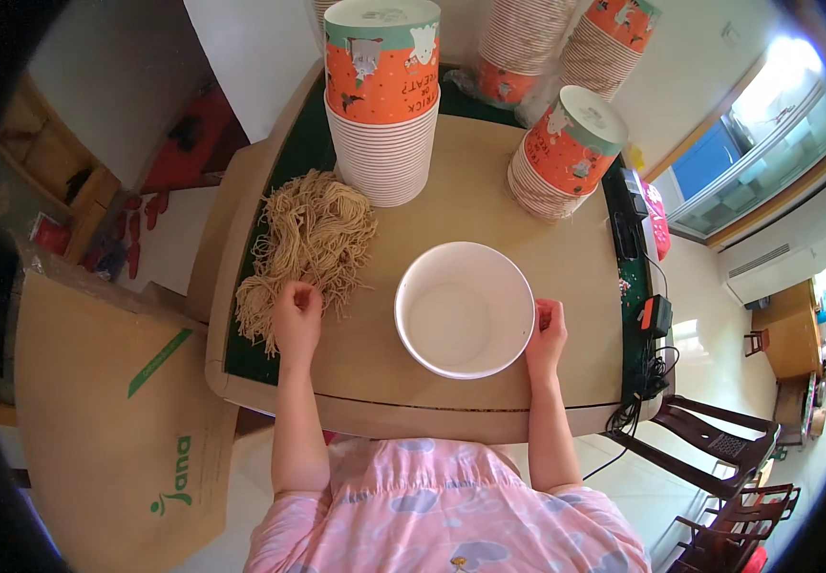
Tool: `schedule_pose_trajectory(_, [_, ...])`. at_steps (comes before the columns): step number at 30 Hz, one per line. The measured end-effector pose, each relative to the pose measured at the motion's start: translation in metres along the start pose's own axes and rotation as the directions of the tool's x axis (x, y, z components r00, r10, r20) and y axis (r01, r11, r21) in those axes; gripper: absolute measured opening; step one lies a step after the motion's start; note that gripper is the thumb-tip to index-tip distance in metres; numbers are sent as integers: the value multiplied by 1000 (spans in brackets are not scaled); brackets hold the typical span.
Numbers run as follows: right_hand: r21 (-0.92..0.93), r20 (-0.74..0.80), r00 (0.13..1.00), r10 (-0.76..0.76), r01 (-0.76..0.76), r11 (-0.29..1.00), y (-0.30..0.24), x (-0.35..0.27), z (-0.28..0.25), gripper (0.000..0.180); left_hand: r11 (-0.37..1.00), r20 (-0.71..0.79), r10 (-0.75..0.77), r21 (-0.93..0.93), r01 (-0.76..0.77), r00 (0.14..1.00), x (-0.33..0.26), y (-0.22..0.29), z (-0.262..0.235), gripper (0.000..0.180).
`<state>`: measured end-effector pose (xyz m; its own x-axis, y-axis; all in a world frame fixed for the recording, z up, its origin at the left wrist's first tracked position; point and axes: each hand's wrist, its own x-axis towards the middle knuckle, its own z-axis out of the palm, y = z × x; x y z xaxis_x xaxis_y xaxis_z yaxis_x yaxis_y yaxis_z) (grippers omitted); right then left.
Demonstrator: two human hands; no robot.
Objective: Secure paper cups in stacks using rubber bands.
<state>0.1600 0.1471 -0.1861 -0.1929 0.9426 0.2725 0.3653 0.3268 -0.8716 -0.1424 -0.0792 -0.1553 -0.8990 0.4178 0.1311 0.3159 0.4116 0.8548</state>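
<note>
A white paper bucket (459, 320) stands on the table in front of me, its open top toward me and nothing visible inside. My right hand (547, 336) is closed against its right side, just below the rim; the fingertips are partly hidden. To the left lies a loose heap of beige cords (313, 229), tangled and frayed into many strands. My left hand (298, 320) is at the near edge of this heap, thumb and fingers pinched together on cord. The exact strand between the fingers is hard to make out.
A tall stack of orange and green printed paper buckets (381, 105) stands behind the cords. A shorter stack (571, 153) is at the back right, with wrapped stacks (518, 57) behind. A black power strip (628, 220) and cables line the right edge. A large cardboard box (117, 411) stands left.
</note>
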Motion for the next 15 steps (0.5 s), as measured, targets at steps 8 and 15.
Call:
schedule_pose_trajectory(8, [-61,68,998,7,-3,998,3,1,-1,14,915,72,17,400,-44,997,18,19,0,14])
schedule_pose_trajectory(15, [-44,40,999,-23,25,999,4,0,-3,13,992,47,-40,121,34,998,-6,9,-9,16])
